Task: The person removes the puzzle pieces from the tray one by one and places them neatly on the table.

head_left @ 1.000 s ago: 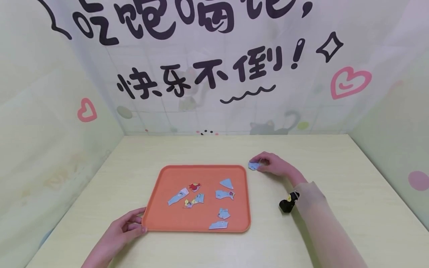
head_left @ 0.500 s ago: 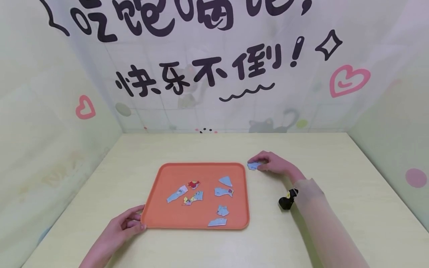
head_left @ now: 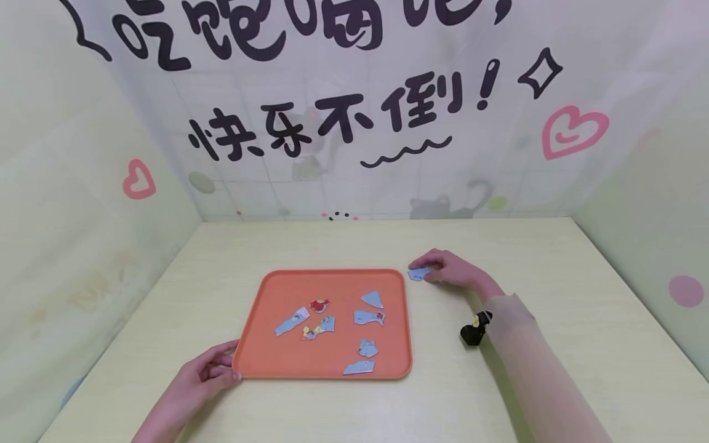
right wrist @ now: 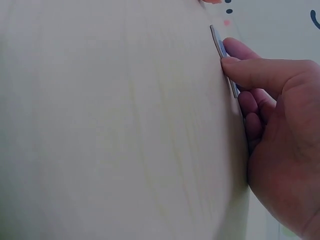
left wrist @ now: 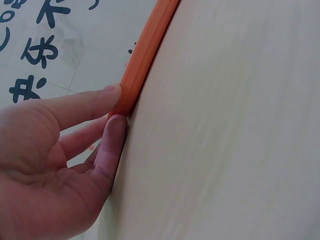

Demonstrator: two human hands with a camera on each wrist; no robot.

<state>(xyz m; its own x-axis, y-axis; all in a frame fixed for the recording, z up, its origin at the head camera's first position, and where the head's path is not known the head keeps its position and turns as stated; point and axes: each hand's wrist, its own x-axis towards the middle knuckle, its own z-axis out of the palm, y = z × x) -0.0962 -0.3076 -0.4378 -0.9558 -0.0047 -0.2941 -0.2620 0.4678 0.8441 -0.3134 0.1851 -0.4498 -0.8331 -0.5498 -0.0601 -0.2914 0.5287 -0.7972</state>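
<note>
At the front left corner of an orange tray (head_left: 288,360), my left hand (head_left: 194,383) grips the rim. In the left wrist view the thumb and forefinger meet the tray's corner (left wrist: 131,90), low against the tabletop. Just off the tray's back right corner, my right hand (head_left: 453,269) pinches a small light blue puzzle piece (head_left: 418,274). The right wrist view shows that thin piece (right wrist: 216,40) edge-on, between thumb and fingers, close over the table; part of it is hidden by the hand.
Several flat, irregular printed pieces lie on the tray: a red one (head_left: 319,305), a long blue one (head_left: 292,322), a yellow-and-blue one (head_left: 327,325), and more blue ones at the right, including a triangle (head_left: 373,299). A black wrist device (head_left: 474,333) is by the right sleeve. Printed curtains enclose the table.
</note>
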